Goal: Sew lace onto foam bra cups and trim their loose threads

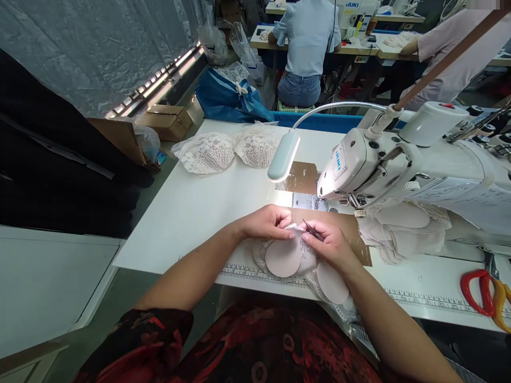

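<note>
A pale pink padded bra piece with lace trim [284,257] lies at the near edge of the white sewing table [191,207]. My left hand [266,222] pinches the fabric's top edge with closed fingers. My right hand [329,242] is closed on a small dark thread snipper [311,230], its tip at the fabric between both hands. A second round cup [333,282] sits under my right wrist.
A white sewing machine [399,165] with a gooseneck lamp [284,156] stands right of my hands. Finished lace bras [229,150] lie at the far left; a fabric stack [403,229] sits under the machine arm. Red and yellow scissors [485,290] lie far right. Other people work at tables behind.
</note>
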{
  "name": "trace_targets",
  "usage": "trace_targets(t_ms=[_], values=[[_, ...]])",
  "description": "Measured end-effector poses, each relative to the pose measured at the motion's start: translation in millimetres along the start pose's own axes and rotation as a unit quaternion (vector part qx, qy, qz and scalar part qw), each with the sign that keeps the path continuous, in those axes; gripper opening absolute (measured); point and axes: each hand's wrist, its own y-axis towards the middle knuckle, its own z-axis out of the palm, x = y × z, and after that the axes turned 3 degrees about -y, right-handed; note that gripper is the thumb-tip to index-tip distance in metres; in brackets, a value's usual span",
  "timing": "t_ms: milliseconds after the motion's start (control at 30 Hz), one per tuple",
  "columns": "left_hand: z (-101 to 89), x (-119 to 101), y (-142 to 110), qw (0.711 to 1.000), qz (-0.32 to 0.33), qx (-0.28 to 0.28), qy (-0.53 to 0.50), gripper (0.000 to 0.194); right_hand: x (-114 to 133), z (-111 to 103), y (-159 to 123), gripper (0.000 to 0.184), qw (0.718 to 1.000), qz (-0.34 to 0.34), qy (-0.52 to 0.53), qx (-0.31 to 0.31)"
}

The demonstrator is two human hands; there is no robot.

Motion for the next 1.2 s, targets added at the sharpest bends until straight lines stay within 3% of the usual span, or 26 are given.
trace_targets(t_ms=[100, 300, 467, 633, 800, 900, 1200], values=[[-0.5, -1.4, -1.3, 1.0, -0.008, -0.006, -0.019, 0.032, 1.9, 0.1, -0.9, 0.024, 1.0, 0.021, 0.004, -0.004], [-2.0, 0.5, 0.9, 0.997, -0.038, 0.057, 0.021, 0.036, 5.5, -0.5, 0.2, 0.024, 1.0, 0.001, -0.014, 0.002], [0.9, 4.5, 2.8, 0.999, -0.023, 0.026, 0.026, 0.037, 3.6, -0.2, 2.4, 0.026, 1.0, 0.002, -0.026, -0.003], [2.3, 6.2, 3.9, 0.998, -0.031, 0.046, 0.025, 0.038, 3.2, 0.6, 3.6, 0.034, 1.0, -0.013, -0.02, -0.008], [7.3, 8.4, 5.9, 0.999, -0.017, 0.024, 0.037, 0.043, 1.2, 6.1, 5.4, 0.03, 0.999, 0.036, -0.003, -0.021], [9.0, 9.2, 6.7, 0.999, -0.015, 0.018, 0.031, 0.043, 1.4, 7.3, 6.3, 0.028, 0.999, 0.032, 0.007, -0.026], [-4.9, 2.7, -0.5, 0.996, -0.048, 0.04, -0.06, 0.033, -1.6, 1.7, 4.3, 0.02, 1.0, 0.007, -0.014, 0.006]])
